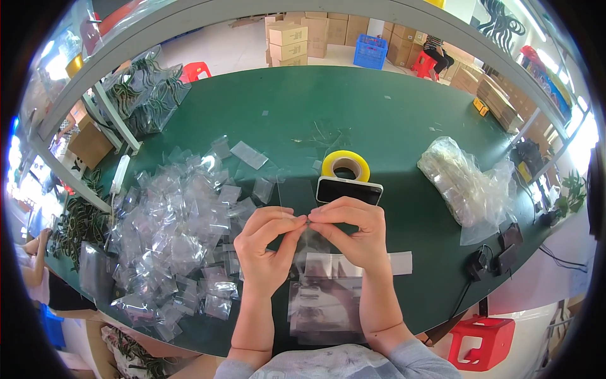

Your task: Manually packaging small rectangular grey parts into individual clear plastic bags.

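My left hand [266,243] and my right hand [355,235] meet over the middle of the green table [265,101]. Thumb and forefinger of each are pinched together, fingertips almost touching. Between them is a thin piece of clear plastic film [297,191], hard to make out against the green. Just beyond my right hand a phone [350,191] leans on a roll of yellow tape [328,165]. Below my hands lie a stack of clear plastic sheets [325,309] and a glossy strip [402,263], partly covered by my right forearm.
A wide heap of small clear plastic bags [170,221] covers the left side. To the right sit a large plastic bag [464,183] and black adapters [480,262]. A grey metal frame [315,14] arches over the far side. A red stool [483,341] stands at lower right.
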`<action>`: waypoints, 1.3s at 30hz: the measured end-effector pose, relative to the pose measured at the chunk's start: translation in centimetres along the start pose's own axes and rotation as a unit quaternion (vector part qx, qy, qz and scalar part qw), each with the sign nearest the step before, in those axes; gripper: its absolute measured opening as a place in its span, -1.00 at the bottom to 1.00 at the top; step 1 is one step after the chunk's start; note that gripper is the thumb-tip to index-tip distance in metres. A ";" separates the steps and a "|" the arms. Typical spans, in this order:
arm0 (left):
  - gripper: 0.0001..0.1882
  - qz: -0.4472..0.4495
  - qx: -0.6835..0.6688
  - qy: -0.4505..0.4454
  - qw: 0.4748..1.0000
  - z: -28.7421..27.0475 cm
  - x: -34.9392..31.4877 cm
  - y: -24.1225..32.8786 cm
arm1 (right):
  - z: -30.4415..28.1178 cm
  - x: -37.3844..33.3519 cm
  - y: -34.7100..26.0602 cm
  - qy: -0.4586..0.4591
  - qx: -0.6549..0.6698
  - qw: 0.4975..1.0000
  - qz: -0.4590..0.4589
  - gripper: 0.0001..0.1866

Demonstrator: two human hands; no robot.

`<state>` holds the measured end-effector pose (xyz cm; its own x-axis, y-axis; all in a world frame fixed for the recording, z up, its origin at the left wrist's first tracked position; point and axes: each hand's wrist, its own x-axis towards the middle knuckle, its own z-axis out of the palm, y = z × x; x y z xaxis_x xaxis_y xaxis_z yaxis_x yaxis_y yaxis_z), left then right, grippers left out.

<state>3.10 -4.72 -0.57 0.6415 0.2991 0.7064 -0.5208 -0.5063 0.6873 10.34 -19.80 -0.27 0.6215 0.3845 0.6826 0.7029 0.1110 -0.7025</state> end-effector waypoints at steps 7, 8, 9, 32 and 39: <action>-0.77 -0.082 -0.074 -0.016 0.994 -0.5 0.1 -0.1 | 0.3 0.0 -0.2 0.018 0.068 0.994 0.086 -0.72; -0.77 -0.082 -0.074 -0.016 0.994 -0.4 0.1 0.0 | 0.3 0.0 -0.3 0.017 0.075 0.992 0.103 -0.70; -0.76 -0.129 -0.113 0.002 0.985 -0.2 0.1 0.2 | 0.4 0.0 -0.3 0.018 0.075 0.992 0.103 -0.70; -0.69 -0.026 0.230 0.268 0.935 -8.7 0.4 -1.2 | 6.5 -4.6 9.5 -0.443 -0.328 0.823 0.139 -0.50; -0.71 -0.061 0.189 0.097 0.975 -6.6 0.8 -0.3 | 5.5 -3.2 9.7 -0.348 -0.227 0.889 0.194 -0.77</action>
<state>0.05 1.04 0.86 0.5477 0.5043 0.6676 -0.1793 -0.7086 0.6824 13.22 -14.93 -10.38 0.5940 0.8044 0.0061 0.6482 -0.4742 -0.5958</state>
